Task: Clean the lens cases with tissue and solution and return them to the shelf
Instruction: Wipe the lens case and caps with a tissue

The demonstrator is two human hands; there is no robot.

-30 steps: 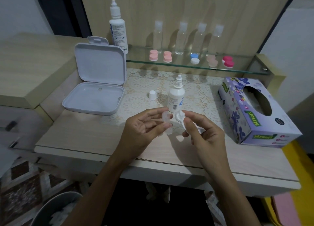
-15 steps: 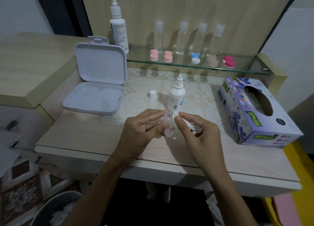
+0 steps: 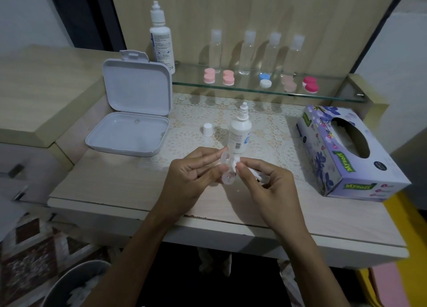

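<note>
A clear lens case is held above the front part of the table, near the centre of the view. It is gripped by the left hand, whose thumb and curled fingers are closed round its left edge. The case is tilted, with one well toward 12 o'clock and the other toward 6 o'clock.

A wad of white tissue is pinched between the thumb and forefinger of the right hand. The tissue is pressed against the right side of the case, at 3 o'clock from it. More of the tissue is seen trailing under the curled right fingers.

Just beyond the hands, at 12 o'clock, a small solution bottle is stood upright on a lace mat, uncapped. Its white cap is placed on the mat at 9 o'clock from the bottle, apart from it.

At 10 o'clock from the hands, a white hinged box is laid open with its lid raised. At 3 o'clock, a tissue box is set on the table.

A glass shelf is mounted at 12 o'clock, behind the mat. On it are ranged two pink lens cases, a blue and white case, a pale beige case and a magenta case. Behind these, four clear bottles are stood in a row. A large solution bottle is stood at the left end of the shelf.
</note>
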